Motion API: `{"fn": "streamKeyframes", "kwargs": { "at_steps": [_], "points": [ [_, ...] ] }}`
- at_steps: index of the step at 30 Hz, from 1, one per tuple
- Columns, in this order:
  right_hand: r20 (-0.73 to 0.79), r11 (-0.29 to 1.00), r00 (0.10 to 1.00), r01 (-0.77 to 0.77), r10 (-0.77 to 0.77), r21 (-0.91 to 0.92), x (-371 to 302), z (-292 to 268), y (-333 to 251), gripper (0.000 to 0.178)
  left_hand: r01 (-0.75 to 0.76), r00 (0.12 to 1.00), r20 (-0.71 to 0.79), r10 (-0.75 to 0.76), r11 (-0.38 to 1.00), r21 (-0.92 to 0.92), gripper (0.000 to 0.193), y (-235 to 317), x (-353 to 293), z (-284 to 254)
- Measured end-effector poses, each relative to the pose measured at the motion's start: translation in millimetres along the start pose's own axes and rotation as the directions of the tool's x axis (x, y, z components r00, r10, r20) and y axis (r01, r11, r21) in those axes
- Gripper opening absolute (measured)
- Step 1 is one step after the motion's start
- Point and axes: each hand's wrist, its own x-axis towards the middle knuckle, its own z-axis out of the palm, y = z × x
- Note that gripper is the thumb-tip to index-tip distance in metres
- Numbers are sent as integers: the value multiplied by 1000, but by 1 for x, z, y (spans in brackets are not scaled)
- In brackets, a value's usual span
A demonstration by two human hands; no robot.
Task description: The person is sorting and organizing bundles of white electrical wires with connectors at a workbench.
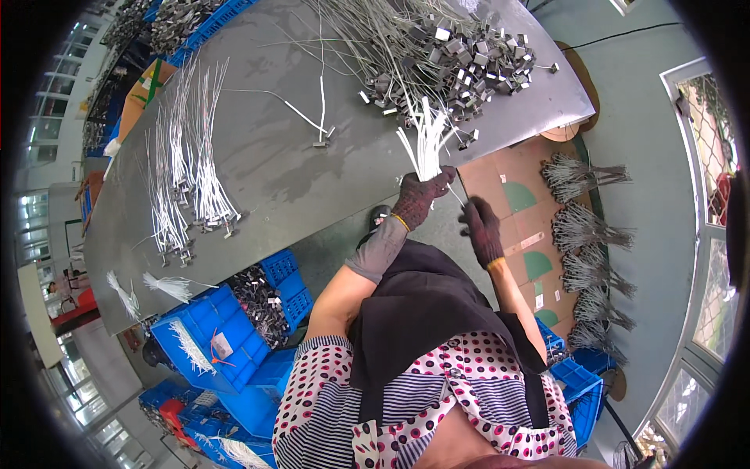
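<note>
My left hand (423,198), in a dark glove, is closed around a bundle of white-sleeved wires (427,144) at the table's near edge. The white ends fan upward from the fist, toward the far side. Just to the right and a little nearer, my right hand (482,228), gloved too, has its fingers drawn together at a thin wire (458,196) that runs from the left fist. Beyond the bundle lies a large pile of wires with small metal blocks (476,62). One loose white-sleeved wire (321,109) with a small metal end rests left of the bundle.
Bundles of white-sleeved wires (205,176) lie on the left of the grey metal table (269,187). Blue crates (205,344) stand below its near left edge. On the right, several grey wire bundles (587,227) lie along flattened cardboard (504,176) by the wall.
</note>
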Motion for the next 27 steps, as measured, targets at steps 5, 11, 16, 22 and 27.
{"fn": "streamKeyframes", "kwargs": {
  "at_steps": [5, 11, 16, 22, 27],
  "points": [
    [43, 983, 997, 64, -58, -170, 67, 67, -79, 62, 36, 988, -154, -11, 986, 162, 23, 29, -6, -3],
    [96, 883, 958, 287, -271, -372, 104, 103, -76, 52, -208, 952, -66, 300, 788, 580, 29, 49, 28, -77],
    [-70, 421, 902, 129, -426, -898, 123, 88, -63, 36, 197, 781, -413, 468, 443, 874, 35, 87, 40, -125],
    [27, 535, 861, 340, -507, -774, 121, 62, -8, 22, 17, 879, -449, 160, 931, 365, 23, 70, 37, -108],
    [58, 900, 944, 326, -324, -290, 40, 18, 12, 25, 126, 940, -331, -86, 987, 100, 30, 40, 30, -53]
  ]
}}
